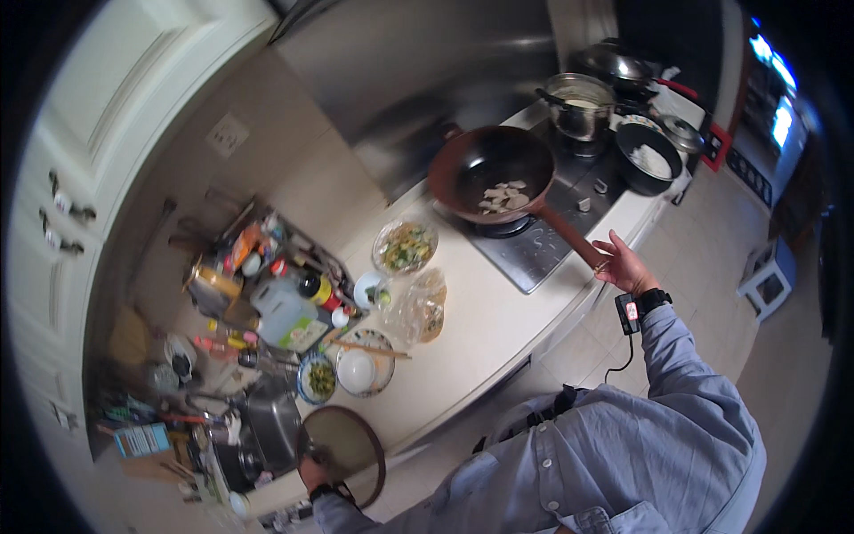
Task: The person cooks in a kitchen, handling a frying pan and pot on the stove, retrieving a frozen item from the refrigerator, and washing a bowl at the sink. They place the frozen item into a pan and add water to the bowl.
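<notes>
My left hand grips the knob of a round glass lid with a brown rim, held near the sink. My right hand is at the end of the brown handle of a wok, fingers spread; whether they touch the handle is unclear. The wok sits on the stove and holds pale sliced pieces. On the counter stand a bowl of mixed vegetables, a clear plastic bag of food, a white bowl with wooden chopsticks beside it, and a bowl of greens.
A steel pot stands on the far burner, beside a dark pot of white food and a lidded pan. Bottles and a plastic jug crowd the wall side near the metal sink. A stool stands on the floor.
</notes>
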Available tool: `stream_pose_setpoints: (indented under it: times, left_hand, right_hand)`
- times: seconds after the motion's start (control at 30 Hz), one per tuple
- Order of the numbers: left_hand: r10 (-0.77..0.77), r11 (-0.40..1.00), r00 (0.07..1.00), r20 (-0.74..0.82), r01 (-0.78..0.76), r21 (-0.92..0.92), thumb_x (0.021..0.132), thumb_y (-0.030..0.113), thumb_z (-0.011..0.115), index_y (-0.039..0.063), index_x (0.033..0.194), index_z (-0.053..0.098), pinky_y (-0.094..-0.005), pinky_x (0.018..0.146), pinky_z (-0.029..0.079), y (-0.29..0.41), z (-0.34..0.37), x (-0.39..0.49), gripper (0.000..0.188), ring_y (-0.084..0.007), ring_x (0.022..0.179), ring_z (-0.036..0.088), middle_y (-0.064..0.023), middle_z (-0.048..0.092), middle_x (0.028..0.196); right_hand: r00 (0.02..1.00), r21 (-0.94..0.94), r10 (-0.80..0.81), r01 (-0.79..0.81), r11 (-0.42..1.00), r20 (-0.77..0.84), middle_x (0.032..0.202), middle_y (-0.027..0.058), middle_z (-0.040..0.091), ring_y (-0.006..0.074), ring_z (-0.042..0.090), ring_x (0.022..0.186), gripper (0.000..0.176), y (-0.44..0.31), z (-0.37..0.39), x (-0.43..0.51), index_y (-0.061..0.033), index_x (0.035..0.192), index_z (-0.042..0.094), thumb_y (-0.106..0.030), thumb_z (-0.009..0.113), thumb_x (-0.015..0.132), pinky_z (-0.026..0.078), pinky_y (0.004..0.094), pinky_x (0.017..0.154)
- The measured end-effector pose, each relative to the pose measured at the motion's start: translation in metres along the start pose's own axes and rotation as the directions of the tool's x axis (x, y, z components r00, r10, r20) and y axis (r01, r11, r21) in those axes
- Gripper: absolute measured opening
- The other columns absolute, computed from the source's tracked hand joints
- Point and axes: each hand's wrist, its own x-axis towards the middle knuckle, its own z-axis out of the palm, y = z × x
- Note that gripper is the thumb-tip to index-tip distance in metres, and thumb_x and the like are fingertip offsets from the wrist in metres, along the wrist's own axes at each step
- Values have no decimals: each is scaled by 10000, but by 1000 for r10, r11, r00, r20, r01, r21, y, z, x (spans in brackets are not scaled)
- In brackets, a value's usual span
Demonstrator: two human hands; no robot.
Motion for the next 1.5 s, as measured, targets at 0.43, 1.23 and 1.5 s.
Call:
stream_pose_setpoints:
  times: [0.43, 1.23, 1.5]
  left_hand:
    - [329, 929, 943, -56, -334, -160, 747, 144, 670, 16, 897, 583, -334, 610, 447, 68, -175, -51, 215, -208, 631, 502, -96, 581, 710]
    - [895, 446, 436, 96, -862, -241, 600, -55, 627, 41, 866, 552, -345, 708, 455, 722, -195, 118, 292, -290, 807, 584, -133, 607, 824]
    - [872, 489, 471, 131, -845, -217, 627, -48, 581, 48, 840, 564, -350, 704, 448, 800, -136, 191, 234, -308, 811, 583, -138, 614, 841]
  right_hand:
    - [768, 327, 146, 87, 941, -623, 684, 23, 522, 152, 524, 588, 183, 136, -264, -87, -96, 966, 471, -244, 493, 862, 467, 335, 567]
    - [383, 370, 230, 346, 862, -894, 631, -41, 533, 90, 507, 526, 175, 281, -440, -367, -144, 764, 527, -291, 509, 856, 417, 265, 478]
    - [378, 406, 260, 385, 829, -889, 625, -61, 521, 75, 504, 546, 167, 259, -403, -326, -156, 756, 535, -289, 519, 855, 424, 282, 520]
